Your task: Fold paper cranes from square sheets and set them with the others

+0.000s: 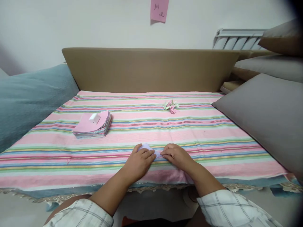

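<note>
A small folded sheet of pale lilac paper [146, 146] lies on the striped cloth near its front edge. My left hand [139, 161] rests over the paper and presses it down, fingers stretched out and pointing right. At the paper's right end, my right hand [177, 155] pinches the narrow tip between thumb and fingers. Much of the paper is hidden under the left hand, so its full folded shape cannot be made out.
Farther back sit several folded paper pieces [171, 106] in pink and pale green. To the left is a stack of coloured paper [81, 123] with a small white block [94, 118] on top. Grey cushions [270, 116] flank the right, a blue cushion [35, 97] the left.
</note>
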Available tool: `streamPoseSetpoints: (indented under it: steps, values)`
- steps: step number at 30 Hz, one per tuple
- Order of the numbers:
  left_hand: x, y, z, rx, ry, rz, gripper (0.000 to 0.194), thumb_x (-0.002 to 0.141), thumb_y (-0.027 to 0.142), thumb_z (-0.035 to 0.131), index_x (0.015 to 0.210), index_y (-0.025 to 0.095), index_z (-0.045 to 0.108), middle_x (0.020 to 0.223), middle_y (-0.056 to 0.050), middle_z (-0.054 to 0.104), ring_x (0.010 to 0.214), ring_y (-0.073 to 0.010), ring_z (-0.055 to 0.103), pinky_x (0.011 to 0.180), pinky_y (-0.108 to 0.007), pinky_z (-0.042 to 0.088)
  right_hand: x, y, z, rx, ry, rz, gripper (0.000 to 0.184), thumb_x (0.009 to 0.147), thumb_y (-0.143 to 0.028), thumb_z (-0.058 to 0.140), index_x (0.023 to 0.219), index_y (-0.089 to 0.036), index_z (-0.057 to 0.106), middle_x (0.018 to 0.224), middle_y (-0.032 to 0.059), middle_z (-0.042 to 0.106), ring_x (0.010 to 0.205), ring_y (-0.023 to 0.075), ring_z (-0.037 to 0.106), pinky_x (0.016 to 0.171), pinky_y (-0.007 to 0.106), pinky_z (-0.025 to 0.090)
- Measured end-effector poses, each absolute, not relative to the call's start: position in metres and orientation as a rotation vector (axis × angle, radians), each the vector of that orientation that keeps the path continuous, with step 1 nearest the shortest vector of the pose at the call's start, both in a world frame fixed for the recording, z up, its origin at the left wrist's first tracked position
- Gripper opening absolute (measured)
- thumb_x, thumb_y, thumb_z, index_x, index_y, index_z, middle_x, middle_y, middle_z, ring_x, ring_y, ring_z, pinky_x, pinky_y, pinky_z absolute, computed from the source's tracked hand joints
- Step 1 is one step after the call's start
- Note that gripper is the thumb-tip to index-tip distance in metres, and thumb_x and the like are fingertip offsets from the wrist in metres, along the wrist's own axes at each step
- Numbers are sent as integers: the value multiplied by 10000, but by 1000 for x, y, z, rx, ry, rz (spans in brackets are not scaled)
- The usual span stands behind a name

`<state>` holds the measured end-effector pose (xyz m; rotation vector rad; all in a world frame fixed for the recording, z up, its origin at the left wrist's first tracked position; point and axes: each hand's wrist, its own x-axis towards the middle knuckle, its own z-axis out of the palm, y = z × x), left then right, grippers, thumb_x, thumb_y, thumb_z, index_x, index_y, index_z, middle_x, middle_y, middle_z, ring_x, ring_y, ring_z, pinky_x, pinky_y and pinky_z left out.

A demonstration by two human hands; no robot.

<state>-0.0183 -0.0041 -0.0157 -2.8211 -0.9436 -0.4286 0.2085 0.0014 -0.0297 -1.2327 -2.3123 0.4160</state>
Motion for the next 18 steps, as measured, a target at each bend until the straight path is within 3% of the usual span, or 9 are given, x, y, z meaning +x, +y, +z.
streamPoseSetpoints:
  steps: [6,13,18]
  values:
    - [-21,-11,-17,-2909,-972,-322,526,840,527,462,1302,276,432,1338,-24,487,1138,-257,435,1023,-484,195,211,1,-26,-1242,-2321,433,174,828,-224,570,939,-238,703,876,40,640,831,156,577,738,272,463]
    - [-22,-11,-20,-2888,-994,-304,526,846,552,425,1307,298,419,1342,-14,483,1147,-249,424,1045,-516,135,211,0,-23,-1250,-2341,431,172,821,-196,564,924,-217,700,871,43,640,829,158,579,745,277,468]
    - [-21,-12,-22,-2866,-1000,-310,523,846,549,428,1303,296,428,1327,-27,497,1143,-247,426,1052,-527,117,213,-2,-22,-1225,-2350,384,231,822,-169,540,1024,-205,644,933,50,637,891,165,564,794,295,454]
